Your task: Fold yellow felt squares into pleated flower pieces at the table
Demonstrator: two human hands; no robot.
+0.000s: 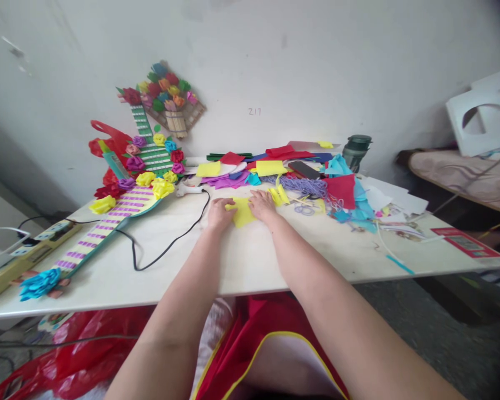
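Observation:
A small yellow sheet (pixel 244 213), which looks like crepe paper, lies on the white table between my hands. My left hand (pixel 221 214) is at its left edge, fingers curled and thumb reaching over the paper. At the upper right edge rests my right hand (pixel 263 205), with its fingers stretched out and laid on the sheet. Just right of that hand are yellow rolled pieces (pixel 279 195). Behind the hands, yellow squares (pixel 270 168) and purple paper (pixel 223 180) lie in a loose pile. A bundle of purple cord (pixel 302 186) is beside them.
A guitar-shaped board with paper flowers (pixel 120 208) stands left, near a glue gun (pixel 190 190) with a black cable (pixel 166 248). A power strip (pixel 33 253) lies at far left. Scissors (pixel 304 209), blue paper (pixel 360 200) and a dark bottle (pixel 355 151) are right.

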